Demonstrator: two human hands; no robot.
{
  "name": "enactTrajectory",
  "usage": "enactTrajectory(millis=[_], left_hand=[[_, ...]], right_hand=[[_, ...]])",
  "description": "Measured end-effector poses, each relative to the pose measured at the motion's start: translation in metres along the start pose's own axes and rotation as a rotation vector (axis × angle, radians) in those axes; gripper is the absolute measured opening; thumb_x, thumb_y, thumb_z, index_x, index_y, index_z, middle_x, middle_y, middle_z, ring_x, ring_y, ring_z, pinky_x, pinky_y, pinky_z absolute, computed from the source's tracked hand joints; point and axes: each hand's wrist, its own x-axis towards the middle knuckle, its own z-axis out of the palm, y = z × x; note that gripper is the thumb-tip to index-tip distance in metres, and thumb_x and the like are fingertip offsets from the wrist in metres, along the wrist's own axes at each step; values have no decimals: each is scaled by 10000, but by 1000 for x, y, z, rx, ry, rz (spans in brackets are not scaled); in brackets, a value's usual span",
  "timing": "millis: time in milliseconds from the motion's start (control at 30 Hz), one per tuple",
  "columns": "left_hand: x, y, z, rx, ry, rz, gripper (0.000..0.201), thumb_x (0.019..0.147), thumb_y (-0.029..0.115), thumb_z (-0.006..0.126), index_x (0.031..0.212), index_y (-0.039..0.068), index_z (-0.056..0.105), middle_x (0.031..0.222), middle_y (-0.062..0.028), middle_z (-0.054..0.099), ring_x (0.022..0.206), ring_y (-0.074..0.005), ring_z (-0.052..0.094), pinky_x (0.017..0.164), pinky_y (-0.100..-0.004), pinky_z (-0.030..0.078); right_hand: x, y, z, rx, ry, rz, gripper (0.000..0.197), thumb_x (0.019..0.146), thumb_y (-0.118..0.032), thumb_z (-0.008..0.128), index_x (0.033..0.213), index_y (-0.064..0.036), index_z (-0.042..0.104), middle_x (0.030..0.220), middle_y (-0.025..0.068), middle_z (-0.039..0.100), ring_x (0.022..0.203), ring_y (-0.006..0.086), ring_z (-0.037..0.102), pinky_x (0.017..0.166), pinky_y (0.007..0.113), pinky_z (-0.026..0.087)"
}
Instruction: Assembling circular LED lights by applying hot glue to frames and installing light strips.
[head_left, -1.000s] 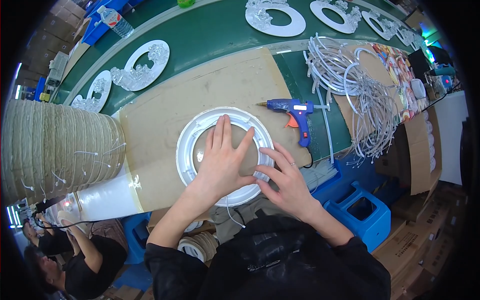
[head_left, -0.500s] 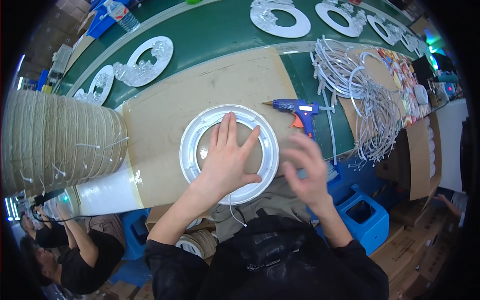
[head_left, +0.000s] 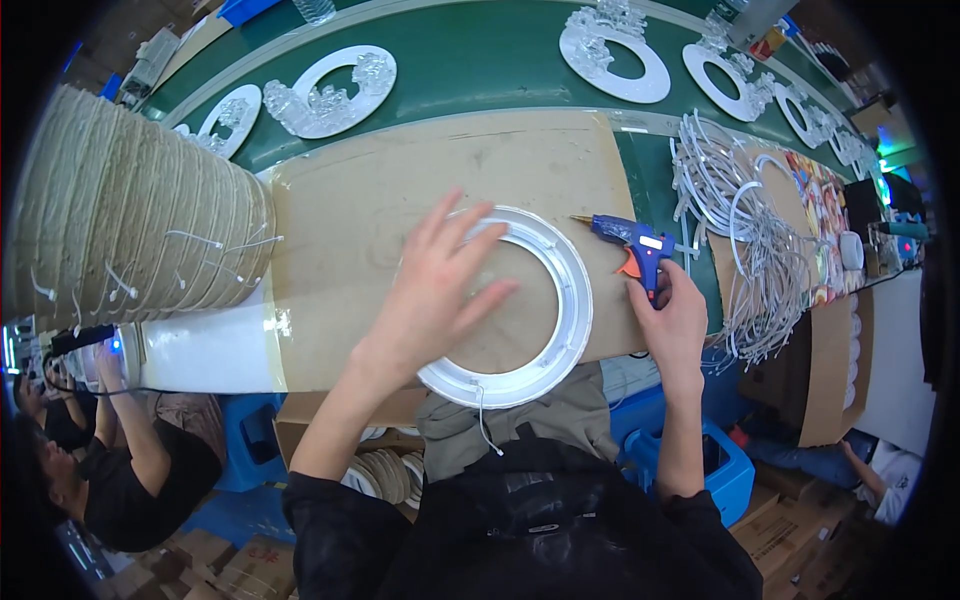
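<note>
1. Green desk (head_left: 480, 70) space curves across the upper view, with a brown cardboard sheet (head_left: 340, 250) laid over its near part.
2. On that sheet, right in front of the person, lies a white ring (head_left: 572, 300); a thin white cable (head_left: 484, 425) hangs from its near edge.
3. The left hand (head_left: 440, 270) is over the ring's left part, fingers spread and blurred; I cannot tell whether it touches.
4. The right hand (head_left: 675, 310) curls about the handle of a blue glue gun (head_left: 635, 235), thumb on one side, fingers on the other; how tightly, I cannot tell. The nozzle points left, just beside the ring.
5. Farther right lies a pale cable bundle (head_left: 760, 280).
6. A ribbed beige cylinder (head_left: 150, 210) stands at left.
7. Flat white rings (head_left: 645, 87) bearing clear pieces (head_left: 293, 110) line the far side.
</note>
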Motion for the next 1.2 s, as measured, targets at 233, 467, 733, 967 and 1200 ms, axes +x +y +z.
enactTrajectory(millis=[233, 467, 733, 967, 1200], left_hand=[[-6, -45, -24, -135, 107, -84, 338, 799, 58, 668, 1136, 42, 648, 1300, -135, 567, 1306, -384, 435, 1064, -468, 374], [0, -29, 6, 37, -73, 178, 445, 764, 197, 755, 1179, 87, 640, 1336, -114, 533, 1307, -363, 428, 1040, -479, 392], [-8, 3, 32, 109, -194, 73, 835, 685, 446, 793, 1380, 106, 480, 1375, -286, 435, 1370, -426, 313, 1122, -523, 263], [-8, 12, 33, 105, -329, 36, 985, 603, 494, 830, 1427, 123, 438, 1477, -330, 282, 1408, -443, 245, 1126, -533, 231], [6, 22, 41, 131, -403, 9, 1028, 574, 463, 860, 1438, 115, 423, 1488, -368, 216, 1407, -479, 228, 1129, -548, 216]], right_hand=[[9, 11, 2, 464, -148, 124, 259, 873, -141, 650, 1061, 35, 619, 717, 27, 595, 586, 100, 552, 565, 251, 450], [-17, -11, -7, 938, -50, 160, 221, 915, -144, 524, 1070, 11, 495, 749, 82, 529, 572, 163, 524, 502, 285, 437], [-13, -19, 6, 1061, -61, 157, 209, 930, -129, 498, 1088, 7, 480, 758, 76, 488, 584, 171, 526, 503, 288, 436], [-11, -11, 20, 1110, -104, 201, 209, 938, -131, 509, 1099, -1, 480, 770, 83, 511, 603, 170, 532, 528, 294, 436], [-2, 5, 24, 1149, -152, 202, 151, 944, -127, 510, 1047, -22, 475, 765, 73, 517, 609, 162, 537, 524, 286, 434]])
